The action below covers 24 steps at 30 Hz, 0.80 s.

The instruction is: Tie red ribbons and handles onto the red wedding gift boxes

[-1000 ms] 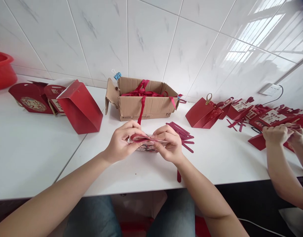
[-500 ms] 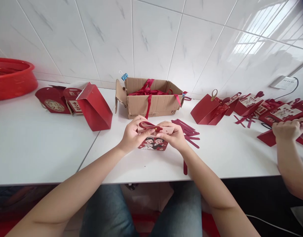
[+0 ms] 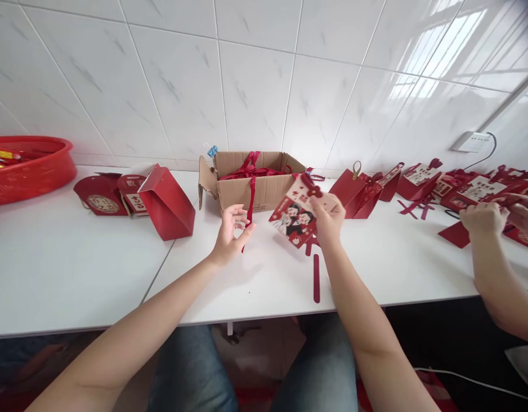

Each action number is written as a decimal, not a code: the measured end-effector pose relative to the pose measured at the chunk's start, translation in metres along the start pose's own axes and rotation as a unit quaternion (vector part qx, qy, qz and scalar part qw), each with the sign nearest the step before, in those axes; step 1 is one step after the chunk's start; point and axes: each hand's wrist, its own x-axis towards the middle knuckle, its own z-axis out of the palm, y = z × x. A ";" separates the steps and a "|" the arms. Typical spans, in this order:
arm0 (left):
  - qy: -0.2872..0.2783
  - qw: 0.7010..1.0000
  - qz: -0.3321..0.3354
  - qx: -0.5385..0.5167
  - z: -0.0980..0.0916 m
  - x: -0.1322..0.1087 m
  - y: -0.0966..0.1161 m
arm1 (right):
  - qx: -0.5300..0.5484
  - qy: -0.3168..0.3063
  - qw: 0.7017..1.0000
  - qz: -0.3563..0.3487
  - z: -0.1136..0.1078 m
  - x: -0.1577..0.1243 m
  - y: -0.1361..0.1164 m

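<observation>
My right hand (image 3: 330, 220) grips a small red gift box (image 3: 295, 216) printed with a cartoon couple and lifts it above the white table (image 3: 75, 269), tilted, to the right of the centre. A red handle strip with a gold stud tops the box. My left hand (image 3: 232, 229) hovers open in front of the cardboard box (image 3: 251, 186), its fingers spread and holding nothing, close to a red ribbon (image 3: 249, 200) that hangs over the carton's front. A loose dark red strip (image 3: 316, 277) lies on the table below my right hand.
The cardboard box holds red ribbons. A folded red box (image 3: 166, 203) and flat red cards (image 3: 103, 195) lie at left, by a red basin (image 3: 30, 169). More red boxes (image 3: 358, 191) stand at right, where another person's hands (image 3: 487, 220) work.
Both hands held the printed box at the table's centre. My left hand has let go and opened. My right hand has carried the box up and to the right.
</observation>
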 end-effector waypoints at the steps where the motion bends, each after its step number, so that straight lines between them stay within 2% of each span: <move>1: -0.007 1.000 -0.006 0.005 0.001 -0.001 -0.001 | -0.039 0.052 0.997 -0.035 -0.008 0.009 0.002; 3: -0.019 1.000 -0.008 0.009 0.002 -0.002 -0.003 | -0.123 0.135 0.980 -0.081 -0.027 0.028 0.006; 5: -0.029 1.000 0.002 0.007 0.002 -0.002 -0.005 | -0.198 0.191 0.957 -0.092 -0.052 0.045 0.010; 7: -0.044 0.999 0.013 0.005 0.003 -0.003 -0.007 | -0.249 0.236 0.936 -0.081 -0.080 0.059 0.013; 9: -0.063 0.998 0.019 0.006 0.004 -0.004 -0.008 | -0.272 0.247 0.927 -0.074 -0.106 0.067 0.016; 11: -0.077 0.997 0.022 0.014 0.006 -0.006 -0.008 | -0.300 0.235 0.921 -0.080 -0.123 0.069 0.021; 13: -0.087 0.995 0.033 0.035 0.007 -0.007 -0.007 | -0.340 0.210 0.914 -0.067 -0.131 0.063 0.026; 16: -0.101 0.988 0.077 0.092 0.005 -0.008 -0.004 | -0.419 0.125 0.899 0.033 -0.128 0.046 0.035; 18: -0.095 0.982 0.107 0.121 0.002 -0.008 -0.003 | -0.498 0.066 0.855 0.127 -0.124 0.033 0.039; 20: -0.079 0.981 0.122 0.130 -0.001 -0.008 -0.002 | -0.572 0.035 0.800 0.177 -0.120 0.025 0.041; 21: -0.073 0.981 0.126 0.131 -0.002 -0.008 -0.001 | -0.592 0.023 0.783 0.190 -0.119 0.024 0.041; 22: -0.070 0.980 0.130 0.132 -0.002 -0.008 -0.001 | -0.598 0.012 0.776 0.200 -0.117 0.025 0.042; 24: -0.078 0.977 0.144 0.138 -0.002 -0.009 -0.002 | -0.585 -0.009 0.780 0.219 -0.114 0.034 0.046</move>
